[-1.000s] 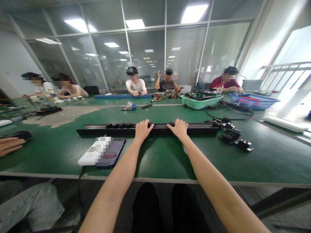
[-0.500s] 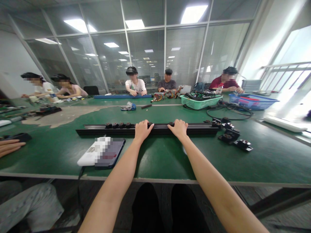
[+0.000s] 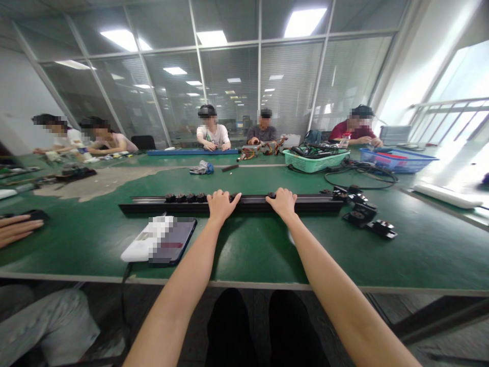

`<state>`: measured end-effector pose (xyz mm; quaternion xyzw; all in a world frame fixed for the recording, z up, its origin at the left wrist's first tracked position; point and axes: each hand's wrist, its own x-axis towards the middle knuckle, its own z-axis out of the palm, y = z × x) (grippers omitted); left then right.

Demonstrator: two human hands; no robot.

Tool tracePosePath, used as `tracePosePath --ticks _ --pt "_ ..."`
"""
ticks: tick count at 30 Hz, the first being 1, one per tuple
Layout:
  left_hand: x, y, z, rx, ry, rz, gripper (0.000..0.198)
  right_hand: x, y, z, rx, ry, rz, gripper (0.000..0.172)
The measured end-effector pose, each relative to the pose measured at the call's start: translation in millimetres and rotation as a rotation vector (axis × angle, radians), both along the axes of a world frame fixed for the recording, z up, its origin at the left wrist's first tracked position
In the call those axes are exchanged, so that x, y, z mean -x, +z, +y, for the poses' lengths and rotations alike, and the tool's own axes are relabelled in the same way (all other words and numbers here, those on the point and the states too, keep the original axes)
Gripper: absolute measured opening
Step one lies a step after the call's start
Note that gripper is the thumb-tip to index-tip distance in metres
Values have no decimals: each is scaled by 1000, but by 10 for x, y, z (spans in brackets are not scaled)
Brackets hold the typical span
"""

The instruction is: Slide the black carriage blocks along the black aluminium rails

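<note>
A long black rail lies across the green table in front of me, with a channel along its top. Several small black round parts sit in a row on its left half. My left hand is closed over the rail's middle, right beside that row, its thumb pointing inward. Further right, my right hand grips the same rail, and a dark round part shows by its thumb. The fingertips of both hands are hidden behind the rail.
Loose black brackets lie off the rail's right end. A phone and a white device rest nearer me at left. Further back stand a green basket and a blue basket. Another person's hand is at far left.
My left hand has shifted slightly left along the rail, and my right hand slightly right. The rail itself stays in place.
</note>
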<state>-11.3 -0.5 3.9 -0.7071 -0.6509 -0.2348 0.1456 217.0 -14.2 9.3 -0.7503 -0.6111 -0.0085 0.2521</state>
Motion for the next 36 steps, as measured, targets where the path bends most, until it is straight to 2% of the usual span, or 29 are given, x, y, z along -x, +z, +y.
tracePosePath --ticks 7,16,36 --pt "-15 11 -12 45 -19 42 63 -16 0 -6 -10 -48 17 45" --pt "-30 14 -18 63 -19 35 50 -24 11 -9 4 -59 28 50" --pt "-51 -8 11 51 -30 36 53 -97 38 -17 32 -89 84 50"
